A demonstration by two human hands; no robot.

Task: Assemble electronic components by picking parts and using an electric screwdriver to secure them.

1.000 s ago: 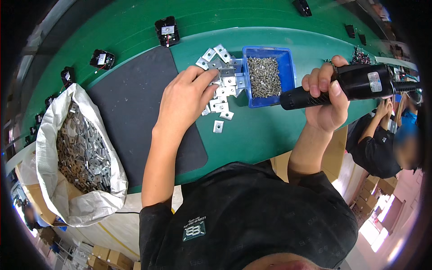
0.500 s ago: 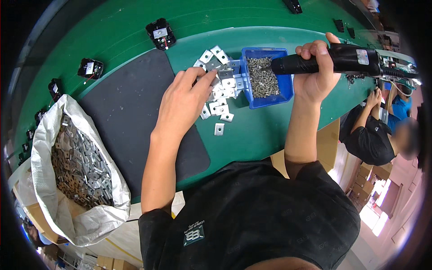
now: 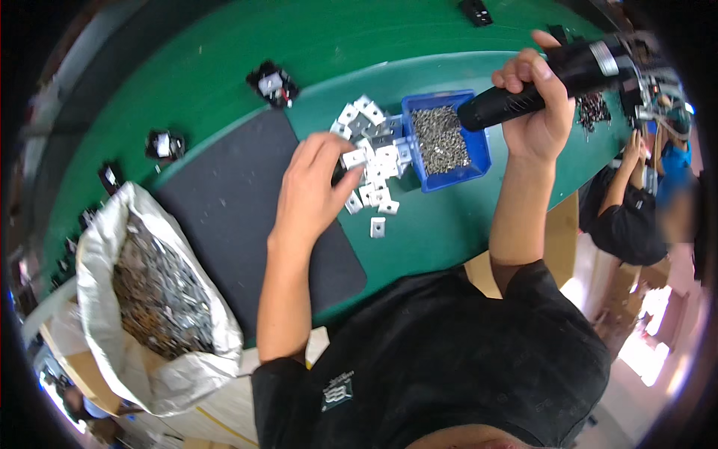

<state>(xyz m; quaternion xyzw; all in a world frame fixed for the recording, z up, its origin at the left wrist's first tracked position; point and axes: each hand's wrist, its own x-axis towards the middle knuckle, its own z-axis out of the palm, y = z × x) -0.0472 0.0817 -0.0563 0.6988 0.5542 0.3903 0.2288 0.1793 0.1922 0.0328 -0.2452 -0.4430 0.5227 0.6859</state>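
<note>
A pile of small silvery square metal plates (image 3: pixel 385 161), each with a hole, lies on the green table beside a blue bin (image 3: pixel 451 183) of small screws (image 3: pixel 440 142). At the pile's left side, my left hand (image 3: pixel 310 179) has its fingers and thumb curled around a single metal plate (image 3: pixel 353 159); its fingertips are partly hidden. My right hand (image 3: pixel 540 112) is wrapped around a black power screwdriver (image 3: pixel 505 105). The tool lies nearly level, its nose over the bin's right side. Whether a screw sits on its tip cannot be made out.
A dark grey mat (image 3: pixel 232 202) lies left of the pile. Next to it stands a white woven sack (image 3: pixel 105 292) full of metal plates. Black housings (image 3: pixel 273 84) are spaced along the green surface beyond. Another person (image 3: pixel 628 217) works at the far right.
My left hand has drawn back slightly from the pile, with a plate now showing at its fingers. The screwdriver's rear end has tipped upward in my right hand. The whole view has shifted a little.
</note>
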